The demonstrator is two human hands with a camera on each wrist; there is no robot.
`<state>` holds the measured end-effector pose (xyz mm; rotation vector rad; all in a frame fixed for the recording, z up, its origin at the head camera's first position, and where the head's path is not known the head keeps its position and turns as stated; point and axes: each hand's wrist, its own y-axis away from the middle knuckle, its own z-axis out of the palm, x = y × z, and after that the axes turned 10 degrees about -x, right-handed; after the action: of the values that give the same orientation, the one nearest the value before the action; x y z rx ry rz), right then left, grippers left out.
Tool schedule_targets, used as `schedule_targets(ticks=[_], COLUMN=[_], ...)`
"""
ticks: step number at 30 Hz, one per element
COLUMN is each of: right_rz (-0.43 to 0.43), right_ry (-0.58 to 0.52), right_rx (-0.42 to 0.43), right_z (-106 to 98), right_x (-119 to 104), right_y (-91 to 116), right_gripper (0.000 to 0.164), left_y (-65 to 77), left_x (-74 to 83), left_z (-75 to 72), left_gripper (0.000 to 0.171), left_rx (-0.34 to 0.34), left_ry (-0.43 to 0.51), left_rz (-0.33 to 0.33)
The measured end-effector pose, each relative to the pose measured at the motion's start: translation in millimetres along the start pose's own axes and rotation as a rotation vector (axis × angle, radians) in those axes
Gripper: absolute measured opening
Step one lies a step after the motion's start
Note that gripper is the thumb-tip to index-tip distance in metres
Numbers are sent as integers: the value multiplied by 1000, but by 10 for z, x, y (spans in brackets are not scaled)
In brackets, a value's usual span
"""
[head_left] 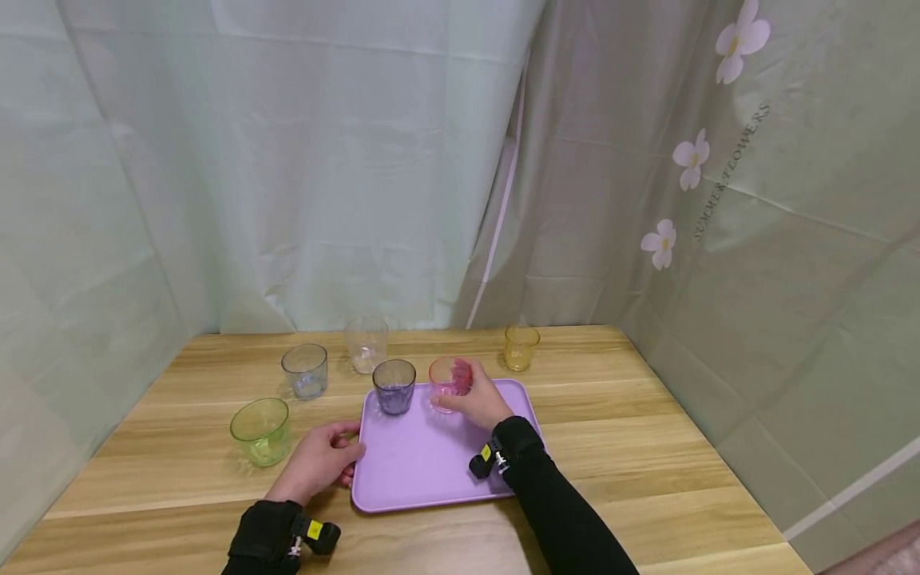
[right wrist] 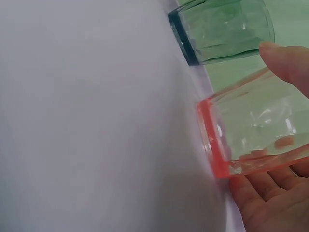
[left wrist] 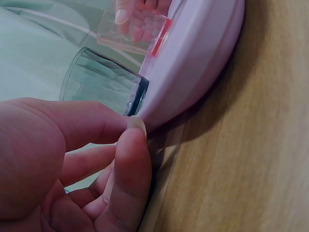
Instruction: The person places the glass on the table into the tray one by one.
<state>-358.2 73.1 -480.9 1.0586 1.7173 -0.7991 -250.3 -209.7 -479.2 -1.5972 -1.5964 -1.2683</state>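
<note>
Nearest, left hand: the left hand [head_left: 323, 459], lower centre-left of the frame, has bent fingers, thumb and a fingertip meeting at the tray's left rim; I cannot tell whether the rim is pinched between them.
Tray: a lilac rectangular tray with a raised rim [head_left: 420, 471], lower centre, its long axis running across the frame.
Green glass: a wide lime-green transparent tumbler [head_left: 262, 435], on the table beyond the left hand.
Right hand: the right hand [head_left: 483, 403] reaches over the tray, thumb and fingers curved round the pink tumbler.
Pink glass: a pink-red transparent faceted tumbler [head_left: 444, 382], upright at the tray's far edge; whether its base bears on the tray, I cannot tell.
Key relation, as I judge it: the pink tumbler's upright axis stands just right of a smoky purple transparent tumbler [head_left: 394, 391] at the tray's far-left corner, with a narrow gap between.
Pink glass from the hands: within the right hand's grasp, clearly nearer that one; farther away and rightward from the left hand.
Farthest: a pale-blue tumbler [head_left: 307, 377], a colourless one [head_left: 365, 347] and an amber one [head_left: 519, 350], toward the curtain [head_left: 345, 176].
</note>
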Motion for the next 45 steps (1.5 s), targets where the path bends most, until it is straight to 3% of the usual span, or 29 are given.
schedule_targets(ticks=[29, 45], right_rz=[-7, -37], right_ry=[-19, -66], right_rx=[14, 17], right_z=[-163, -261], right_x=[-179, -246], right_y=[44, 52], right_gripper=[93, 85], left_y=[-19, -11], left_x=[-24, -21], left_z=[-1, 4], left_gripper=[53, 52], left_rx=[-1, -3], left_ry=[22, 38], left_rz=[-3, 3])
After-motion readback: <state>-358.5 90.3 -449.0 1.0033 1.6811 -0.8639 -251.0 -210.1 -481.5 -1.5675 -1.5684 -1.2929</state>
